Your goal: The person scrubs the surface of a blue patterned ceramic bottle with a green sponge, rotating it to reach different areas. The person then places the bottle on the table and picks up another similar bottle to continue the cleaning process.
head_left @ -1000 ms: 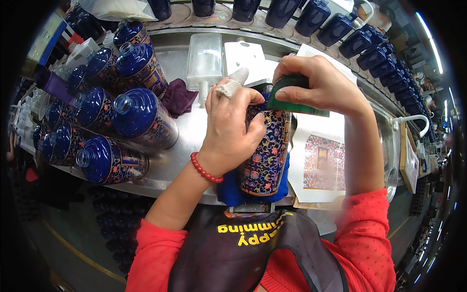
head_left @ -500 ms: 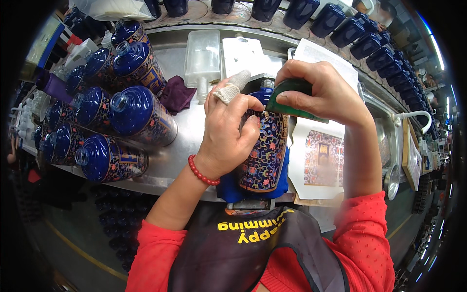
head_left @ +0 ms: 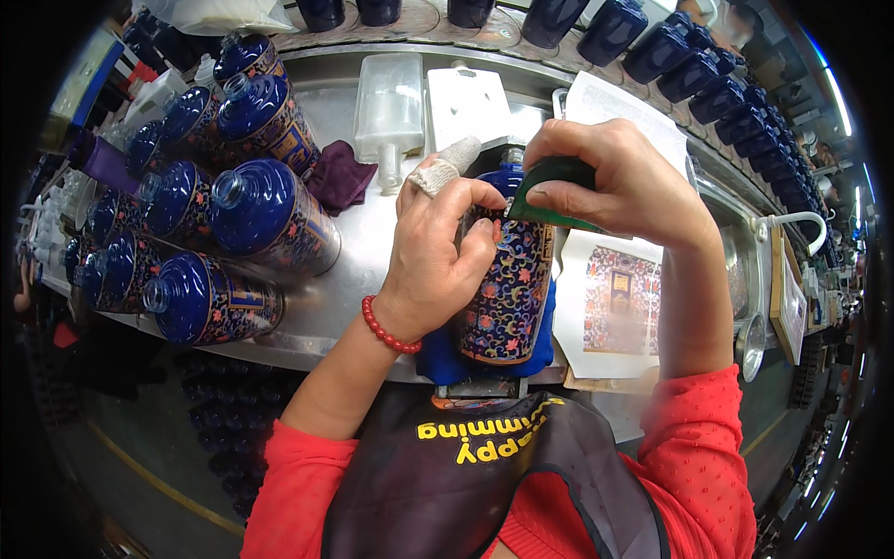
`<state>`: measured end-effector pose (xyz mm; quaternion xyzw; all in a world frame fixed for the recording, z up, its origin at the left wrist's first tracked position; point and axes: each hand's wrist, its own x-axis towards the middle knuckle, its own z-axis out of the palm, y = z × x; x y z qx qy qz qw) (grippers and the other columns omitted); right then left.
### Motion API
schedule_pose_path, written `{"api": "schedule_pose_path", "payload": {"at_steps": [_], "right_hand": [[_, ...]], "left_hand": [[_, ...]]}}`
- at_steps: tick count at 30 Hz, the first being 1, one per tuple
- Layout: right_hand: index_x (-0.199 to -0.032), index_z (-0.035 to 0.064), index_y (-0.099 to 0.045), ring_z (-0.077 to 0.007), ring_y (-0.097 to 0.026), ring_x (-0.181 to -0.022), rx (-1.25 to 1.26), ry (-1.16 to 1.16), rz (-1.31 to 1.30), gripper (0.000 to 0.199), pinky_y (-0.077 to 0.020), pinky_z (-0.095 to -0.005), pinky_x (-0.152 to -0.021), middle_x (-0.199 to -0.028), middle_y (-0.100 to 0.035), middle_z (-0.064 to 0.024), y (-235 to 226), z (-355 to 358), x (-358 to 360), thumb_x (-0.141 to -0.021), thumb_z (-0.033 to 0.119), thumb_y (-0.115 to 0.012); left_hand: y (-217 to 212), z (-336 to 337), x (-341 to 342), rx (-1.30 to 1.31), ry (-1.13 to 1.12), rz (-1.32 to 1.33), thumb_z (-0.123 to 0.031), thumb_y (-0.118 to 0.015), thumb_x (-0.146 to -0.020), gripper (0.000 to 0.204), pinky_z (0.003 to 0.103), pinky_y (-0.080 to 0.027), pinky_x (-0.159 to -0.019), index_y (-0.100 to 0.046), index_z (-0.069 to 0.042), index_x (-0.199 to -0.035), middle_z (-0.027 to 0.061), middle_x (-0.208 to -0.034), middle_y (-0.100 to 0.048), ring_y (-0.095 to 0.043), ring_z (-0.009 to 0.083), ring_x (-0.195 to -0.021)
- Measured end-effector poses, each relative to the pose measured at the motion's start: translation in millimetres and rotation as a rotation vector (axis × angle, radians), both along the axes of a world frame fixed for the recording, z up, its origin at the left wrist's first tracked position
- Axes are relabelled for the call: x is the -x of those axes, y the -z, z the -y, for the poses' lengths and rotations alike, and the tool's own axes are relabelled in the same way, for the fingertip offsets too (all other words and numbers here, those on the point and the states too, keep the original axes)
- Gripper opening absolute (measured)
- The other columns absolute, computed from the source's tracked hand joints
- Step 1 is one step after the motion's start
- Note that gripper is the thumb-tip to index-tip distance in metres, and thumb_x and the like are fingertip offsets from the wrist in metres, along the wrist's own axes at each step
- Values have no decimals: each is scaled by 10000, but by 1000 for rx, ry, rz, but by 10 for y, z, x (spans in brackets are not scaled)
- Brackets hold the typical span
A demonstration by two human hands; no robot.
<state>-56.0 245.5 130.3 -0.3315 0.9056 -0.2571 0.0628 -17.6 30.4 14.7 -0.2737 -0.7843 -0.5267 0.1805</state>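
A dark blue bottle (head_left: 506,303) with a colourful floral decal lies in front of me, its neck pointing away, on a blue cloth (head_left: 440,359). My left hand (head_left: 433,252) rests on its upper left side, index finger and thumb bent against the decal's top edge. One finger of that hand wears a whitish wrap (head_left: 447,168). In my right hand (head_left: 638,182) is a dark green scraper (head_left: 563,172), pinched between thumb and fingers. Its edge meets the bottle near the shoulder, close to my left index fingertip. The fingers behind the scraper are partly hidden.
Several decorated blue bottles (head_left: 256,210) crowd the metal table's left side, beside a purple cloth (head_left: 342,177). A clear bottle-shaped container (head_left: 388,107) and a white block (head_left: 466,102) lie beyond. Printed decal sheets (head_left: 615,298) sit to the right. Plain blue bottles (head_left: 610,35) line a belt behind.
The plain bottles on the belt have shifted left. The scraper has tilted slightly at the decal's top edge. My left hand has hardly moved.
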Motion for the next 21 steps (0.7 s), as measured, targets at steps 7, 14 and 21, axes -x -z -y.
{"api": "schedule_pose_path", "payload": {"at_steps": [7,14,21], "right_hand": [[-1010,32,-670,-275,-688,-716,23,5,-9,238,-536,-348,-672,-796,-677,-134,31,-21,-39,-851,145,-807],[-1033,12,-675,-131,-629,-754,183,260,39,184,-511,-289,-689,-827,-669,-58,154,-191,-218,-912,150,-688],[-1038,-4,-673,-102,-598,-835,296,396,138,203,-497,-266,-764,-899,-661,-46,277,-168,-312,-940,173,-694]], "left_hand": [[34,-6,-10,-61,54,98,-33,-610,-822,204,464,-383,-1056,-661,-39,-1019,133,-983,-661,-576,358,-1108],[43,-8,-21,-122,57,77,-41,-615,-836,181,465,-394,-1017,-653,-48,-1013,145,-1001,-647,-564,367,-1064],[12,-30,-52,-148,64,223,-67,-623,-862,155,444,-406,-1006,-652,-42,-1011,133,-1025,-656,-564,340,-1064]]}}
